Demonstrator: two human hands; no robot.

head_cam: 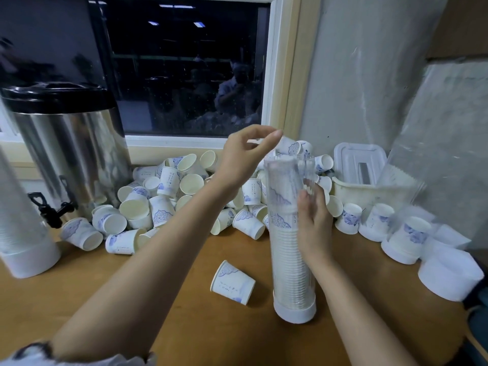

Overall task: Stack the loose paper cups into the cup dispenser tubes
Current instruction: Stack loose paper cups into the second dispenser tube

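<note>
On the table [184, 299], left hand [245, 154] apparently pinches cup [289, 147] above tube [287, 233]

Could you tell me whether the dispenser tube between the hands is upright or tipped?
Upright: the dispenser tube stands on its white base on the table, right hand gripping it.

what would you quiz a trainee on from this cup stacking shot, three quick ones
1. True or false: the dispenser tube lies on its side on the table.
2. The right hand grips: A the metal urn, B the dispenser tube, C a loose lid.
3. Fill in: the lone cup nearest the tube's white base lies on its ____.

Key: 1 false, it stands upright; 2 B; 3 side.
</note>
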